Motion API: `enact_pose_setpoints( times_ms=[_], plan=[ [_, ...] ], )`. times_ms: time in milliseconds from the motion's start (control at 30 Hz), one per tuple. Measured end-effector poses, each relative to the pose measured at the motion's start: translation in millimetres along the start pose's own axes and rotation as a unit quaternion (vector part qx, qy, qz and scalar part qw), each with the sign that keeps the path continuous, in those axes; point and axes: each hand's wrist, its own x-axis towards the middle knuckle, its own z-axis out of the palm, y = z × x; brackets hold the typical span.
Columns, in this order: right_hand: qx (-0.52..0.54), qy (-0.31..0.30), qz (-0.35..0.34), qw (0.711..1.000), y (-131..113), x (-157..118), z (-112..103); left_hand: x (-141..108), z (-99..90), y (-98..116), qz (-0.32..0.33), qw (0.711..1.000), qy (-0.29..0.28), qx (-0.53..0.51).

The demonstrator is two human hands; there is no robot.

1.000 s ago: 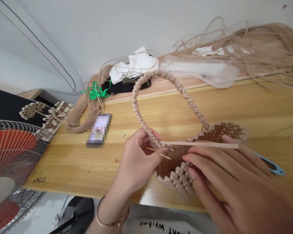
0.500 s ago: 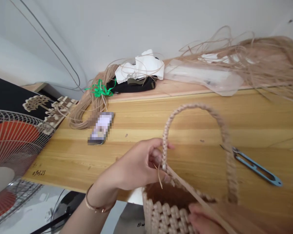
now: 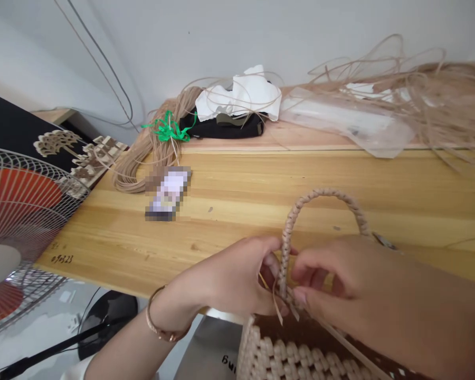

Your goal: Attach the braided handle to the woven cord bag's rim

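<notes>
A woven basket [image 3: 285,359] of beige plastic strips stands at the bottom, partly cut off by the frame. Its braided handle [image 3: 320,192] arches above it. My left hand [image 3: 245,274] is closed around the foot of the handle on its left side, with short strip ends [image 3: 277,306] poking out by the thumb. Close against the other side of that foot is my right hand [image 3: 340,279], fingers bent, thumb and forefinger a little apart. A long flat strip [image 3: 348,343] runs from the handle's foot to the lower right, below my right hand.
A phone [image 3: 169,192] lies on the wooden table [image 3: 221,179]. Behind it are a strip bundle with a green tie [image 3: 168,126], a black pouch [image 3: 225,126], white paper [image 3: 253,95], plastic wrapping [image 3: 348,116] and loose strips [image 3: 451,100]. A fan [image 3: 19,211] stands left. My right hand mostly hides a blue-handled tool.
My right hand has moved up and in from the lower right to the handle's foot, away from the strip's far part. My left hand keeps its hold. The view has shifted slightly.
</notes>
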Motion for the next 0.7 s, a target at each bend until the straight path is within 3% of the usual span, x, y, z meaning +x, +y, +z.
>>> enact_pose_setpoints(
  times_ms=[33, 100, 267, 400, 533, 700],
  plan=[
    [0.026, -0.097, 0.024, 0.995, -2, 7, -1, -1, -1.2, 0, -0.01, 1.0, -0.005, -0.01],
    [0.079, -0.192, 0.033, 0.978, 0, 17, -1, -2, -4.2, -2, -0.03, 0.999, -0.011, -0.026],
    [0.095, -0.248, 0.07, 0.961, 0, 26, 0, -3, -9.2, -8, -0.038, 0.994, -0.022, -0.096],
    [0.088, -0.232, 0.08, 0.965, -10, 23, 4, -5, -8.9, -9, -0.047, 0.99, -0.026, -0.132],
    [0.048, -0.157, 0.073, 0.984, -13, 20, 13, -11, -6.6, -11, -0.064, 0.987, 0.003, -0.148],
    [0.033, -0.17, 0.063, 0.983, -9, 20, 21, -18, -0.7, -18, -0.042, 0.986, 0.071, -0.143]
  ],
)
